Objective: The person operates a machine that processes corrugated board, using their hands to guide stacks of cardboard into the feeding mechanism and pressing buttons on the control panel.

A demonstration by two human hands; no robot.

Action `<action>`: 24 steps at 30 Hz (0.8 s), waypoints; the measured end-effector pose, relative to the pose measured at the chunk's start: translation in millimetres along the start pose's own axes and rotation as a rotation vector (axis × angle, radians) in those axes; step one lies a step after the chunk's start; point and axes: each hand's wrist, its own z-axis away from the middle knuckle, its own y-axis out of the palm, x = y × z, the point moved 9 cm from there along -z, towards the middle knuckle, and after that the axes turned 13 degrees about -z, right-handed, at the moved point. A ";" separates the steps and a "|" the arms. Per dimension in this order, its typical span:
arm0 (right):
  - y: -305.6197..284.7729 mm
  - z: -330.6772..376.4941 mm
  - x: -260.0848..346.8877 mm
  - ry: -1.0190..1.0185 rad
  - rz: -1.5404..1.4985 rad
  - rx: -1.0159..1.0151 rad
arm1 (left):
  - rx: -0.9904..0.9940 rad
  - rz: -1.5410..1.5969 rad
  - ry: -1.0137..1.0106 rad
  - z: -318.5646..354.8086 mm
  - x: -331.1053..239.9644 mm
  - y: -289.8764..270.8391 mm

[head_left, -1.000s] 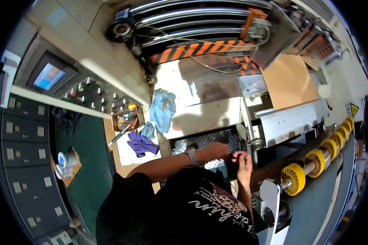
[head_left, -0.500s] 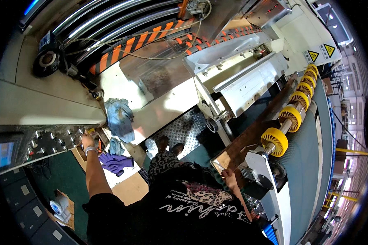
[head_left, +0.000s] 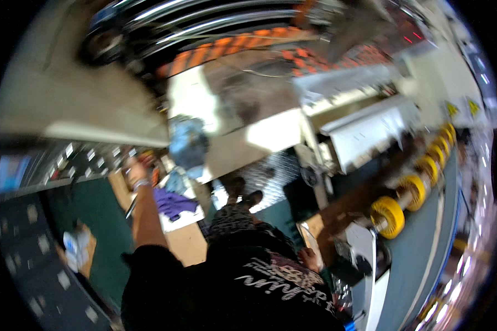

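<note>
My left hand [head_left: 136, 173] reaches forward to the right end of a control panel [head_left: 85, 163] with several knobs. Its fingers are smeared by motion, so their grip does not show. A light band circles that wrist, and a short dark stick-like thing [head_left: 131, 208] shows beside the forearm. Right of this hand lie a blue rag [head_left: 188, 144], a smaller light-blue cloth [head_left: 175, 182] and a purple glove [head_left: 174, 203]. My right hand [head_left: 309, 259], its fingers curled, is low beside the machine frame. A pale thin strip [head_left: 310, 238] meets its fingers; what the strip is, I cannot make out.
Yellow wheels [head_left: 413, 190] on a shaft stand over a grey-green belt [head_left: 425, 243] at right. A white machine cover [head_left: 370, 129] and orange-black striped edging [head_left: 226, 48] lie ahead. A metal tread plate [head_left: 270, 176] is by my feet. Grey drawers [head_left: 33, 259] stand at left.
The whole view has swung and blurred, so the scene sits farther right. My left hand stays by the panel's end. The dark stick-like thing beside my left forearm now shows.
</note>
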 end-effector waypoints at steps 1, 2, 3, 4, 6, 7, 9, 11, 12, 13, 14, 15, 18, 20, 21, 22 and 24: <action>5.6 0.4 7.2 0.039 -0.015 -0.033 | -0.084 0.074 -0.148 6.1 8.1 0.9; 3.5 -2.8 10.2 0.008 0.163 -0.026 | -0.020 0.107 -0.237 20.8 -6.1 27.1; -2.8 -15.2 3.6 -0.052 0.202 0.030 | -0.168 0.041 -0.181 8.1 4.6 -0.5; -10.0 -31.0 -0.1 -0.113 0.241 0.070 | -0.383 -0.067 -0.160 1.8 16.1 -35.2; -22.2 -45.6 7.5 -0.151 0.283 0.135 | -0.862 -0.363 -0.187 21.3 11.2 -78.7; -26.8 -50.4 8.5 -0.168 0.299 0.164 | -0.991 -0.540 -0.075 29.3 -4.7 -94.7; 11.2 -19.4 60.9 0.006 0.136 0.040 | -0.905 -0.574 0.127 13.5 -21.2 -98.2; 5.0 -38.4 63.7 -0.019 0.156 0.103 | -0.673 -0.508 0.171 -13.4 -10.6 -129.8; 4.7 -40.1 62.2 -0.019 0.157 0.091 | -0.684 -0.633 0.216 1.4 -40.8 -105.7; 4.7 -42.1 60.5 -0.018 0.158 0.081 | -0.650 -0.733 0.176 -4.5 -41.6 -92.2; 8.4 -45.1 63.5 -0.019 0.166 0.095 | -0.640 -0.836 0.136 -4.1 -46.3 -94.3; 14.5 -46.3 64.3 0.012 0.104 0.115 | -0.603 -0.849 0.146 -10.2 -40.9 -101.3; 29.5 -47.9 76.2 -0.019 0.213 0.139 | -0.374 -0.026 -0.090 -20.3 4.2 -92.6; 34.3 -45.3 86.9 -0.044 0.251 0.131 | -0.344 -0.094 -0.086 -8.3 0.5 -89.6; 36.9 -44.4 91.0 -0.057 0.263 0.123 | -0.470 -0.195 0.070 7.7 -23.8 -92.5; 35.2 -44.2 92.0 -0.048 0.225 0.107 | -0.596 -0.295 0.228 29.8 -47.0 -92.1; 26.0 -38.2 80.5 -0.024 0.127 0.057 | -0.699 -0.294 0.579 98.4 -139.7 -57.8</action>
